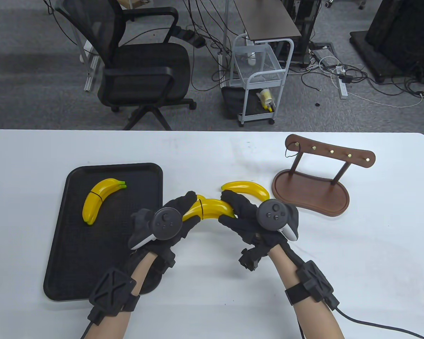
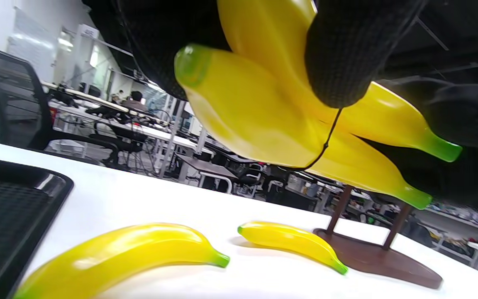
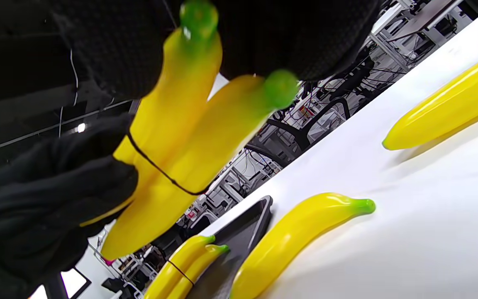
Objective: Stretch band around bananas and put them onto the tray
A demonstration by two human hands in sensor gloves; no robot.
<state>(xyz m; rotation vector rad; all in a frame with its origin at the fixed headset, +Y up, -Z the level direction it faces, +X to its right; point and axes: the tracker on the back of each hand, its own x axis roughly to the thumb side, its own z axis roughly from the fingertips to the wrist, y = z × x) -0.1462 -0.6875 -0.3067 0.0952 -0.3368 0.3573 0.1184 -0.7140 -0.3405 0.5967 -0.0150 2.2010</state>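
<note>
Both hands hold a pair of yellow bananas (image 1: 212, 208) above the table's middle, with a thin black band (image 1: 200, 208) looped round it. My left hand (image 1: 192, 209) grips the pair's left end, one finger (image 2: 338, 62) lying where the band (image 2: 326, 143) meets the fruit. My right hand (image 1: 228, 208) grips the right end, near the green stems (image 3: 280, 89). Another banded pair (image 1: 100, 199) lies on the black tray (image 1: 92, 254). One loose banana (image 1: 245, 188) lies beyond my right hand; a second (image 1: 200, 196) is mostly hidden behind my left fingers.
A wooden peg stand (image 1: 311, 187) sits at the right, with a spare band (image 1: 288, 152) hanging from its left peg. The tray lies at the left, close to my left forearm. Beyond the table's far edge are an office chair (image 1: 141, 70) and a cart (image 1: 261, 74).
</note>
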